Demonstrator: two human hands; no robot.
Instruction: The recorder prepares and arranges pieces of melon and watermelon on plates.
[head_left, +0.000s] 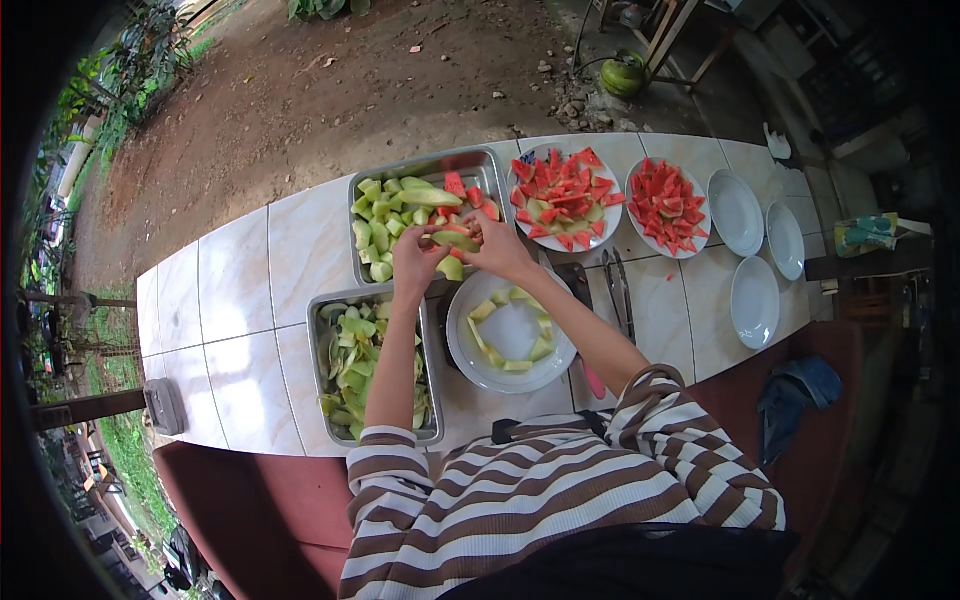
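Observation:
My left hand (417, 256) and my right hand (496, 241) meet over the near right part of a metal tray (358, 247), both gripping one pale green melon piece (455, 241). Green melon chunks (380, 217) fill the tray's left side, with a longer melon slice (429, 196) on top. Red watermelon pieces (454, 184) lie at its right, partly hidden by my fingers. Just below my right hand is a white plate (512, 337) with melon pieces (517, 366) set in a ring along its inside. My right forearm covers part of that plate.
A second metal tray (315, 367) holds peels (356, 360). Two plates of cut watermelon (559, 199) (668, 206) stand at the back right, beside several white plates (755, 304). Metal tongs (619, 294) and a pink-handled knife (593, 381) lie nearby. A grey box (163, 406) sits far left.

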